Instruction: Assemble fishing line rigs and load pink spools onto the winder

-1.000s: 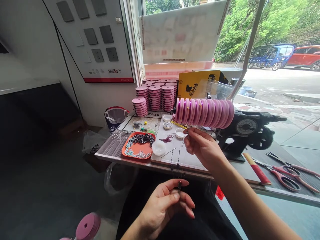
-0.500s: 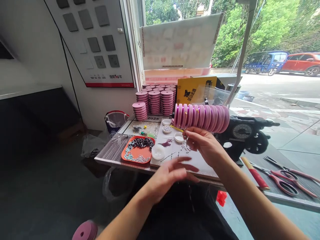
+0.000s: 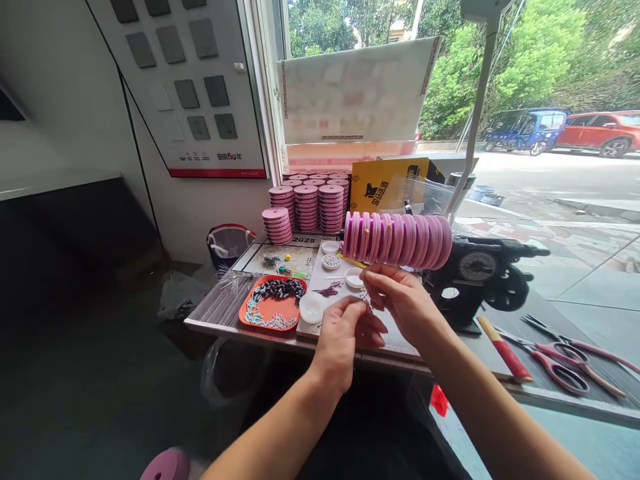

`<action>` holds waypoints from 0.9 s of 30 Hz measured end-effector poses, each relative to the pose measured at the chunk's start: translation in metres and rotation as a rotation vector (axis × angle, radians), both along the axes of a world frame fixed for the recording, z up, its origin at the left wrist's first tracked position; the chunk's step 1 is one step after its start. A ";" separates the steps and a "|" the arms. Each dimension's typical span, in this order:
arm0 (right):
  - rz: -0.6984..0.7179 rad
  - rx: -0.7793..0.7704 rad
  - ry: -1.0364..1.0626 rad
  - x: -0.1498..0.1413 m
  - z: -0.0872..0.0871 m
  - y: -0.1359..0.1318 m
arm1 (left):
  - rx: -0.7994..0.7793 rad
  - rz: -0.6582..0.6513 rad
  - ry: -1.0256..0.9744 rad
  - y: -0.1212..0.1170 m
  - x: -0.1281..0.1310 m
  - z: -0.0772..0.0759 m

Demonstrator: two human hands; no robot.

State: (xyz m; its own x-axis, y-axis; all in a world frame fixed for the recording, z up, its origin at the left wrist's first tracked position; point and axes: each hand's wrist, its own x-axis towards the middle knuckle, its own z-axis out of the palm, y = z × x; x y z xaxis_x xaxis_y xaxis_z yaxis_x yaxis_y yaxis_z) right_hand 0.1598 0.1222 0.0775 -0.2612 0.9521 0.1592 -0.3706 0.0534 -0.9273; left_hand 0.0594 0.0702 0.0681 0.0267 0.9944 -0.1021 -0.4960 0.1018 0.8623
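Note:
My left hand (image 3: 346, 337) is raised over the white work board (image 3: 395, 333), fingers curled toward the thumb in a pinch. What it pinches is too small to name. My right hand (image 3: 400, 300) sits just right of it, fingertips pinched under the row of pink spools (image 3: 397, 238) mounted on the black winding machine (image 3: 480, 273). Both hands almost touch. A thin line or small beads appear between them, hard to make out.
An orange tray (image 3: 273, 308) of dark and silvery beads lies at the table's left. Small white dishes (image 3: 331, 261) stand on the board. Stacks of pink spools (image 3: 306, 208) and a yellow box (image 3: 383, 187) stand behind. Red-handled scissors (image 3: 560, 370) lie at right.
My left hand rose from my lap, where it pinched a beaded line, up to the board beside my right hand. The view shifted slightly left.

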 end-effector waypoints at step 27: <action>0.028 0.060 0.005 0.001 -0.001 0.000 | -0.331 -0.108 -0.225 -0.053 -0.018 -0.029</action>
